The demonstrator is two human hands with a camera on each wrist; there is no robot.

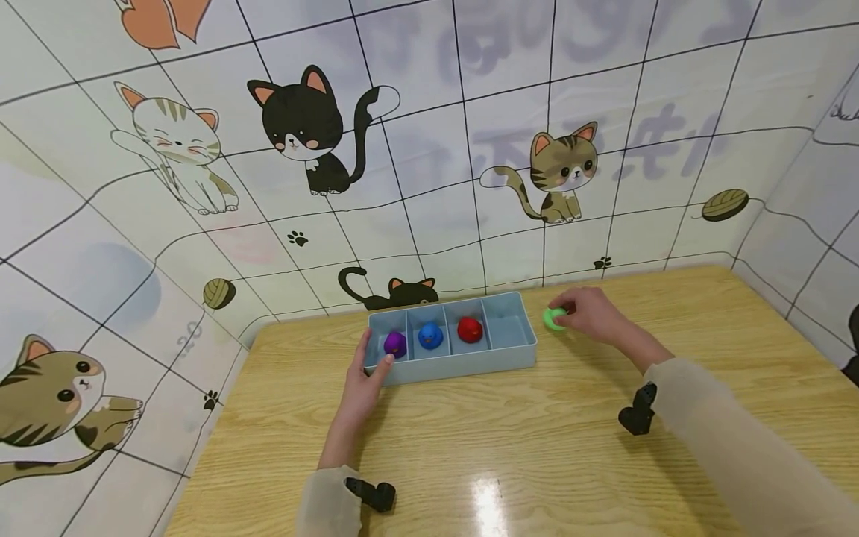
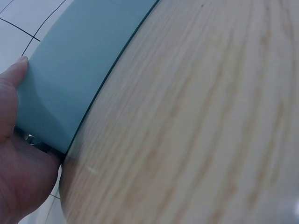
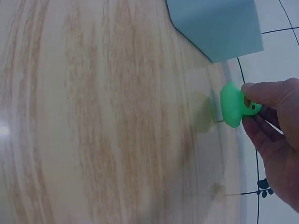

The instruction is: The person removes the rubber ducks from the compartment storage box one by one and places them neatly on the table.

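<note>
A light blue tray (image 1: 456, 365) with several compartments in a row lies on the wooden table. From left to right it holds a purple rubber duck (image 1: 395, 344), a blue rubber duck (image 1: 430, 335) and a red rubber duck (image 1: 470, 329); the rightmost compartment has none in it. My left hand (image 1: 361, 388) grips the tray's left end, its thumb at the front rim and its fingers along the side. Just past the tray's right end, my right hand (image 1: 590, 315) pinches a green rubber duck (image 3: 232, 105) by its head between thumb and fingers.
The wooden table (image 1: 443, 447) stretches around the tray, with a bright glare spot near the front. Behind it and to both sides rise walls covered in a cat-patterned, gridded sheet (image 1: 429, 194). A dark object (image 1: 854, 350) shows at the right edge.
</note>
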